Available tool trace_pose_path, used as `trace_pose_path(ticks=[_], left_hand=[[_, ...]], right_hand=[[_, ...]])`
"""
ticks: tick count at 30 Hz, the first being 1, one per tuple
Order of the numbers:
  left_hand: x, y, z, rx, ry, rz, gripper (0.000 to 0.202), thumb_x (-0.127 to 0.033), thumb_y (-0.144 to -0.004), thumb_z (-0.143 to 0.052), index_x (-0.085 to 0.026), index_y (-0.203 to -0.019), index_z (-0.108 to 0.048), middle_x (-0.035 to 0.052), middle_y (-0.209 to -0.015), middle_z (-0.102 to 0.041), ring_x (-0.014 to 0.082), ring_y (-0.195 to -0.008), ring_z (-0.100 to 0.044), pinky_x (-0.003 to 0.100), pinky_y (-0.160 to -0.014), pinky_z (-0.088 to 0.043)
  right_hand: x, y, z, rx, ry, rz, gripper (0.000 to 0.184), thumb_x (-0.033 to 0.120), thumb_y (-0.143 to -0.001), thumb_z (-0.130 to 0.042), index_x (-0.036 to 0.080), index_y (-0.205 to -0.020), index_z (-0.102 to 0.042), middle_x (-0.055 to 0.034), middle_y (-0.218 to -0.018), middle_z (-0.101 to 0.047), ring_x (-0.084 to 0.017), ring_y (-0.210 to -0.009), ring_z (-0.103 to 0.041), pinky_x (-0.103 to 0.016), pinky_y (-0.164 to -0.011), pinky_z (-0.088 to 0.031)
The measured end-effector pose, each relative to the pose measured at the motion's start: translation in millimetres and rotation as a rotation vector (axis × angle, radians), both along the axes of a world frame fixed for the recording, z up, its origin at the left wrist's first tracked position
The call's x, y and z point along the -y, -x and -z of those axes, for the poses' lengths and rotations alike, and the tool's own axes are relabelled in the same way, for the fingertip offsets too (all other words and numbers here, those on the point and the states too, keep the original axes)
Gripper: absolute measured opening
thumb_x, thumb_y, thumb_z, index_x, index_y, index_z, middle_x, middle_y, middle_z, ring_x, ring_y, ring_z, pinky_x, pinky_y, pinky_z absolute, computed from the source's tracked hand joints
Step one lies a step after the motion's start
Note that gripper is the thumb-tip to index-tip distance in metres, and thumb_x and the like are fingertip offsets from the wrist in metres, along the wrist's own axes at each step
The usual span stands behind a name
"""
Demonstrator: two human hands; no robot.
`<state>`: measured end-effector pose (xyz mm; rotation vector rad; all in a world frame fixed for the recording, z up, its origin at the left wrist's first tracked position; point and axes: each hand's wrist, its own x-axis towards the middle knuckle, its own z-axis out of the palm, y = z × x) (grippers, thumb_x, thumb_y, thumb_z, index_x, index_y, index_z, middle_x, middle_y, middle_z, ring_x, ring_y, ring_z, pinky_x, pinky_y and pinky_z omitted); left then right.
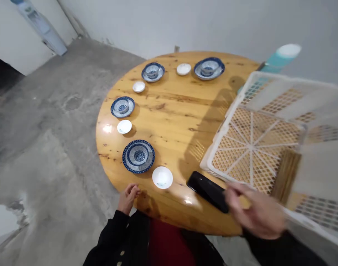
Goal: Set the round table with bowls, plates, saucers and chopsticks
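Observation:
My left hand [128, 197] rests at the near edge of the wooden table [171, 122], fingers curled together with nothing visible in them. Closest to it are a blue-patterned plate [126, 165] with a matching bowl [138, 154] on it, and a small white bowl [162, 177]. My right hand [254, 210] is smeared by motion at the near rim of a white plastic basket [213, 157]; its grip on the rim cannot be made out. Beside that hand lies a black phone [206, 190]. Inside the basket is a bundle of wooden chopsticks [286, 177].
Around the table's far side stand more blue-patterned plates with bowls [122, 107] and small white dishes [124, 126]. A turquoise-and-white object [281, 57] is behind the basket. Walls border the far side; a water dispenser [41, 26] stands at upper left.

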<state>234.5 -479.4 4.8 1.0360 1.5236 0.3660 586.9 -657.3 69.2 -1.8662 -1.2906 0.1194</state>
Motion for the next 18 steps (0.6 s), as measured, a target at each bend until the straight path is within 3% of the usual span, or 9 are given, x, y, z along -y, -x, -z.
trace_pose_path(ticks=[3, 6, 9, 13, 18], left_hand=[[15.8, 9.3, -3.6, 0.002, 0.007, -0.01, 0.057, -0.062, -0.061, -0.071, -0.013, -0.09, -0.066, 0.0049, -0.076, -0.068, 0.0172, -0.071, -0.065, 0.029, -0.067, -0.048], [25.5, 19.9, -2.9, 0.028, 0.012, -0.006, 0.051, -0.061, -0.063, -0.07, -0.015, -0.086, -0.066, 0.0038, -0.073, -0.068, 0.0174, -0.07, -0.065, 0.029, -0.066, -0.048], [22.3, 32.2, 0.2, 0.061, 0.03, -0.002, 0.047, -0.059, -0.063, -0.07, -0.016, -0.081, -0.065, 0.003, -0.07, -0.068, 0.0175, -0.067, -0.064, 0.028, -0.063, -0.047], [-0.1, 62.7, 5.2, 0.144, 0.011, 0.019, 0.043, -0.055, -0.063, -0.07, -0.017, -0.08, -0.067, 0.0042, -0.071, -0.069, 0.0184, -0.067, -0.063, 0.029, -0.065, -0.049], [-46.3, 149.8, 16.8, 0.145, -0.049, 0.034, 0.044, -0.058, -0.063, -0.068, -0.017, -0.079, -0.069, 0.0059, -0.07, -0.068, 0.0209, -0.067, -0.064, 0.032, -0.066, -0.051]], right_hand=[[-36.3, 72.4, 15.8, 0.025, -0.101, -0.249, 0.024, 0.02, -0.091, -0.059, 0.032, -0.11, -0.07, -0.0031, -0.082, -0.076, -0.019, -0.065, -0.072, -0.031, -0.06, -0.061], [-47.6, 125.7, 28.2, -0.006, -0.069, -0.379, 0.024, 0.012, -0.094, -0.052, 0.023, -0.107, -0.069, -0.0039, -0.08, -0.075, -0.017, -0.066, -0.072, -0.027, -0.061, -0.059], [-42.6, 164.2, 37.5, -0.046, 0.014, -0.307, 0.023, 0.014, -0.097, -0.047, 0.023, -0.101, -0.068, -0.0053, -0.079, -0.075, -0.018, -0.067, -0.073, -0.028, -0.06, -0.058], [-44.3, 209.2, 54.8, -0.057, 0.069, -0.243, 0.024, 0.018, -0.098, -0.044, 0.023, -0.103, -0.066, -0.0072, -0.086, -0.077, -0.021, -0.071, -0.075, -0.029, -0.06, -0.06], [-85.8, 282.1, 77.9, -0.037, 0.111, -0.209, 0.021, 0.025, -0.096, -0.047, 0.028, -0.102, -0.067, -0.0064, -0.087, -0.077, -0.024, -0.071, -0.076, -0.032, -0.06, -0.059]])
